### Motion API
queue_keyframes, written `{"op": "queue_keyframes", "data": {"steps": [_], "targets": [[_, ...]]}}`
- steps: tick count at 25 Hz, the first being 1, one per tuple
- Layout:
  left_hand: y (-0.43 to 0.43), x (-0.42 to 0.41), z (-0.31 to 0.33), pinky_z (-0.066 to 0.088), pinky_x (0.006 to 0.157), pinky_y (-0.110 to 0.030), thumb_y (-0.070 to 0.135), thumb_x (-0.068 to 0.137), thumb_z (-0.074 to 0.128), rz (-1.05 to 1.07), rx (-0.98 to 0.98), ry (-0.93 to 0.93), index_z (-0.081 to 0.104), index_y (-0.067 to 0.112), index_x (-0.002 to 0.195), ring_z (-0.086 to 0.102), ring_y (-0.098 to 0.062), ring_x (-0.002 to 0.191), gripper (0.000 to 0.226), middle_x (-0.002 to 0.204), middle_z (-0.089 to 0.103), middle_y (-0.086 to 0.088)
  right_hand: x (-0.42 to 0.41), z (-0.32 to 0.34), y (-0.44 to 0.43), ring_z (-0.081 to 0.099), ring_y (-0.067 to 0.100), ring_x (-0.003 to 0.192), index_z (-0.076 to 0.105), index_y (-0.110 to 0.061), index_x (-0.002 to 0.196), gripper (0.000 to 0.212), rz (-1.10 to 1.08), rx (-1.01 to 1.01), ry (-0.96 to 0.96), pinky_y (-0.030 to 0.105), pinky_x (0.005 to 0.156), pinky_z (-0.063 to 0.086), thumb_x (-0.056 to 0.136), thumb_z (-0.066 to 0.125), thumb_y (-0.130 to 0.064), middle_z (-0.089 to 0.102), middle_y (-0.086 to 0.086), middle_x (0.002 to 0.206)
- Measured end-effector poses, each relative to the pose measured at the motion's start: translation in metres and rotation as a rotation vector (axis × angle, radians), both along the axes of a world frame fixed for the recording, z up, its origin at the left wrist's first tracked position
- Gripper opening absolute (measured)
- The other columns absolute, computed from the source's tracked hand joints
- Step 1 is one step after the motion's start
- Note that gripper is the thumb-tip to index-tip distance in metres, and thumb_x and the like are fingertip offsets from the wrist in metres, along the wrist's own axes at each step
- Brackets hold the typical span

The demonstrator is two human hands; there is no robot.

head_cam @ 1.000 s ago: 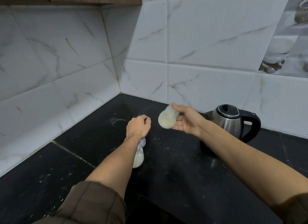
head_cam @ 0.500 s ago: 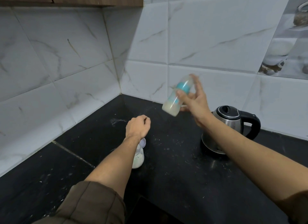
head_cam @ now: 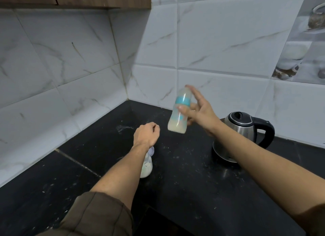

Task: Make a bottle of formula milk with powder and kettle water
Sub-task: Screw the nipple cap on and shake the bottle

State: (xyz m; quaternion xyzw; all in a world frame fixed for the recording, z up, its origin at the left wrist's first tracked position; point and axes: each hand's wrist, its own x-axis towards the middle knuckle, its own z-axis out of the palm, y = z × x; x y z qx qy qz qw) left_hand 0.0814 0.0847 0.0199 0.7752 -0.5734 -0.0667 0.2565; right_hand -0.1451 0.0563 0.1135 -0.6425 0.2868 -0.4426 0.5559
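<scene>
Milky liquid fills the lower part of the bottle (head_cam: 179,111), which the right hand (head_cam: 200,112) holds in the air above the counter (head_cam: 184,191), at about 12 o'clock from the left hand (head_cam: 146,134). A second ago the bottle lay nearly flat in that hand, base toward the camera; half a second ago it had swung up, and now it stands steep, top tilted toward 1 o'clock, blurred with motion. The right grip is clamped on it loosely: thumb across the front below the blue band, forefinger stretched up along the side, the other fingers behind.

By my reading this is shaking, so water and powder are already in and the mixing is well along; the liquid looks even, though the blur hides any lumps.

The left hand has not moved across the three pictures. Its grip is curled together in a loose fist above the counter, and whether it pinches anything I cannot tell. Below its wrist, at 6 o'clock, a small jar (head_cam: 146,167) of pale powder stands on the counter. The kettle (head_cam: 244,128) sits at 3 o'clock of the bottle, lid down, partly behind the right forearm.
</scene>
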Motion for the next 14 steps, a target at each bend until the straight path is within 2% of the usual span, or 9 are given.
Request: {"op": "queue_keyframes", "data": {"steps": [1, 2, 4, 6, 7, 9, 12, 13, 14], "targets": [[-0.001, 0.000, 0.001, 0.049, 0.073, -0.033, 0.038, 0.108, 0.043, -0.001, -0.001, -0.002, 0.073, 0.022, 0.116, 0.065, -0.019, 0.078, 0.035, 0.080, 0.069, 0.002, -0.002, -0.004, 0.001, 0.079, 0.026, 0.099, 0.037, -0.046, 0.154, 0.086, 0.052, -0.055, 0.091, 0.039, 0.065, 0.064, 0.085, 0.086, -0.031, 0.080, 0.003, 0.110], [-0.001, 0.001, 0.002, 0.047, 0.072, -0.033, 0.038, 0.109, 0.043, 0.000, -0.004, -0.003, 0.073, 0.022, 0.117, 0.064, -0.018, 0.077, 0.035, 0.079, 0.068, 0.003, -0.002, -0.006, 0.000, 0.079, 0.026, 0.099, 0.038, -0.046, 0.153, 0.086, 0.036, -0.069, 0.086, 0.043, 0.066, 0.065, 0.083, 0.087, -0.032, 0.080, 0.002, 0.110], [-0.002, 0.002, 0.001, 0.043, 0.071, -0.031, 0.038, 0.108, 0.042, 0.006, -0.010, -0.009, 0.074, 0.023, 0.115, 0.060, -0.016, 0.074, 0.036, 0.073, 0.064, 0.006, 0.000, -0.004, -0.005, 0.078, 0.027, 0.103, 0.036, -0.044, 0.154, 0.083, -0.138, 0.009, -0.125, 0.053, 0.073, 0.066, 0.089, 0.084, -0.026, 0.081, 0.000, 0.108], [-0.002, 0.004, 0.001, 0.042, 0.071, -0.031, 0.038, 0.107, 0.042, 0.013, -0.008, -0.003, 0.074, 0.023, 0.115, 0.059, -0.015, 0.073, 0.036, 0.071, 0.062, 0.008, 0.003, 0.003, -0.013, 0.076, 0.031, 0.109, 0.029, -0.042, 0.158, 0.080, -0.321, 0.139, -0.405, 0.048, 0.076, 0.066, 0.097, 0.077, -0.023, 0.082, -0.009, 0.102], [-0.002, 0.004, 0.001, 0.042, 0.071, -0.031, 0.038, 0.107, 0.042, 0.014, -0.006, 0.000, 0.074, 0.023, 0.115, 0.060, -0.016, 0.074, 0.036, 0.072, 0.063, 0.007, 0.002, 0.005, -0.017, 0.076, 0.032, 0.109, 0.026, -0.041, 0.159, 0.080, -0.349, 0.171, -0.471, 0.045, 0.076, 0.066, 0.098, 0.075, -0.024, 0.082, -0.011, 0.101], [-0.003, 0.003, -0.001, 0.043, 0.072, -0.031, 0.038, 0.107, 0.042, 0.007, -0.002, -0.004, 0.074, 0.023, 0.115, 0.062, -0.018, 0.077, 0.036, 0.076, 0.066, 0.005, -0.003, 0.004, -0.015, 0.077, 0.031, 0.107, 0.027, -0.042, 0.159, 0.082, -0.236, 0.136, -0.333, 0.043, 0.073, 0.065, 0.096, 0.077, -0.026, 0.081, -0.001, 0.109], [-0.006, 0.000, 0.000, 0.046, 0.072, -0.031, 0.038, 0.108, 0.043, -0.003, 0.001, -0.014, 0.073, 0.022, 0.117, 0.064, -0.017, 0.077, 0.035, 0.081, 0.069, 0.004, -0.008, -0.006, -0.001, 0.079, 0.027, 0.097, 0.033, -0.043, 0.157, 0.089, 0.078, -0.024, 0.122, 0.039, 0.066, 0.065, 0.085, 0.084, -0.032, 0.081, 0.005, 0.110], [-0.008, -0.001, 0.001, 0.045, 0.070, -0.030, 0.038, 0.109, 0.044, -0.005, 0.002, -0.017, 0.073, 0.022, 0.118, 0.063, -0.015, 0.075, 0.035, 0.080, 0.068, 0.004, -0.008, -0.010, -0.001, 0.079, 0.027, 0.098, 0.033, -0.042, 0.158, 0.090, 0.101, -0.056, 0.163, 0.041, 0.068, 0.065, 0.085, 0.085, -0.032, 0.081, 0.006, 0.110], [-0.009, -0.001, 0.002, 0.044, 0.069, -0.030, 0.038, 0.109, 0.044, -0.007, 0.000, -0.019, 0.073, 0.022, 0.117, 0.061, -0.014, 0.072, 0.035, 0.078, 0.067, 0.005, -0.007, -0.011, -0.001, 0.079, 0.027, 0.099, 0.033, -0.041, 0.159, 0.089, 0.063, -0.050, 0.107, 0.043, 0.070, 0.066, 0.088, 0.084, -0.029, 0.081, 0.005, 0.109]]}}
